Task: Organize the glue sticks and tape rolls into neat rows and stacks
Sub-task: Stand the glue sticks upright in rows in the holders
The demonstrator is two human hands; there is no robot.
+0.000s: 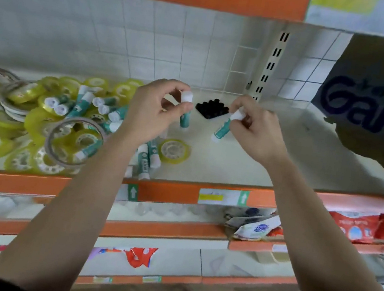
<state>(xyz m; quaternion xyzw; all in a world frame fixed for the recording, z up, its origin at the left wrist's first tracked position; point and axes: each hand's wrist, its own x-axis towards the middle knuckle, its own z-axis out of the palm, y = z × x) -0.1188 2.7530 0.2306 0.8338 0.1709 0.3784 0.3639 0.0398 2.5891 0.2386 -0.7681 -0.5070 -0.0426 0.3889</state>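
My left hand (153, 109) pinches an upright teal-and-white glue stick (185, 112) near its white cap, just above the white shelf (245, 162). My right hand (257, 132) holds a second glue stick (222, 130), tilted with its lower end pointing down-left. To the left lies a jumbled pile of glue sticks (88, 106) mixed with yellow tape rolls (41, 124). One yellow tape roll (174, 151) lies flat by itself below my left hand. Three more glue sticks (147, 158) lie beside my left forearm.
A cluster of small black caps (212, 108) stands at the back of the shelf between my hands. A cardboard box (376, 109) fills the shelf's right end. Orange shelf edges (179, 194) and lower shelves with packets (357, 227) lie below.
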